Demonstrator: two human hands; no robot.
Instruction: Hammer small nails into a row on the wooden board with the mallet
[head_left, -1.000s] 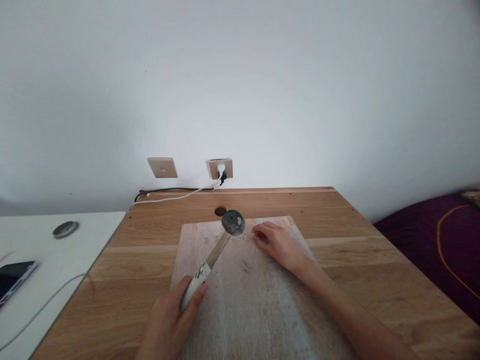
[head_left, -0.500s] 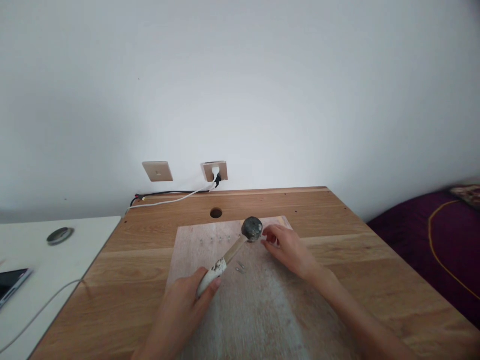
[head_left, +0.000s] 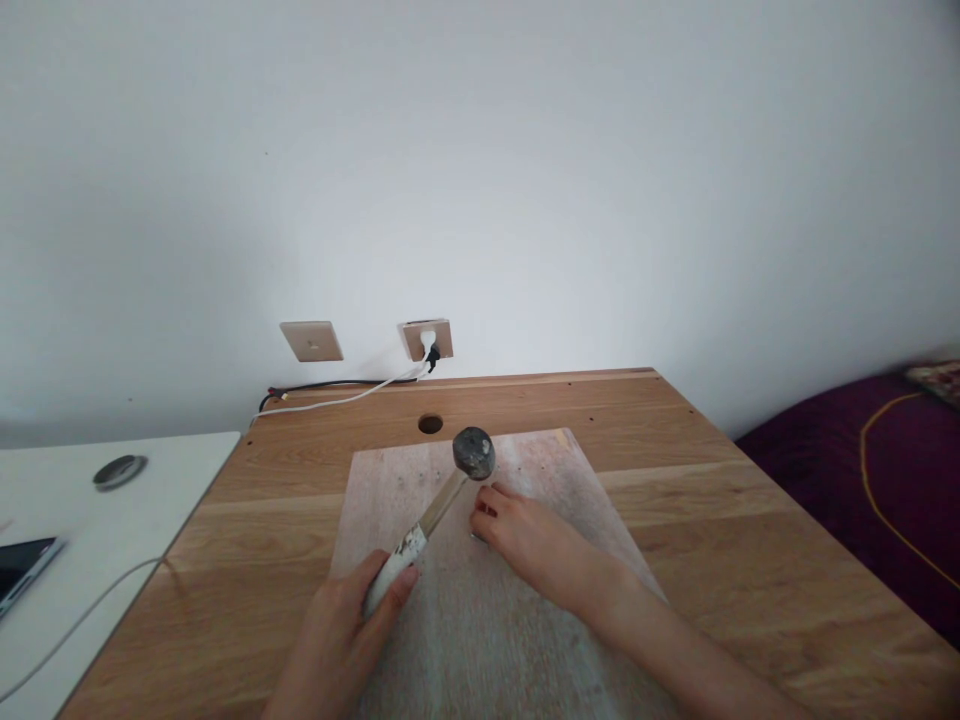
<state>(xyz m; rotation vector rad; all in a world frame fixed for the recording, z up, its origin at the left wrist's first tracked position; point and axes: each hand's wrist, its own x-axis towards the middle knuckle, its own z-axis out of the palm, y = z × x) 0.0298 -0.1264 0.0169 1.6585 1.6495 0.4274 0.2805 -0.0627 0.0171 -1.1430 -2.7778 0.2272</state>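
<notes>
My left hand (head_left: 349,620) is wrapped round the pale handle of a hammer (head_left: 474,455). The hammer's dark, rounded head is at the far end, held over a worn wooden board (head_left: 465,630). My right hand (head_left: 517,525) is low over the board, just below the hammer head, its fingers curled together and pointing down. A sliver of a small metal nail (head_left: 477,538) shows beside those fingertips; what they pinch, if anything, is hidden. Behind the hammer, several small nail-like points stand in a row across the far part of the board.
The board lies on a wooden table (head_left: 720,540) against a white wall. A cable hole (head_left: 430,424) and cables (head_left: 330,404) are near the back edge. To the left, a white table (head_left: 52,500) bears a phone (head_left: 22,570) and a round dark object (head_left: 120,471). Purple fabric (head_left: 817,450) is at right.
My right hand has moved left and nearer to me, from beside the hammer head down to the loose nails, covering most of them. The hammer has shifted left in my left hand.
</notes>
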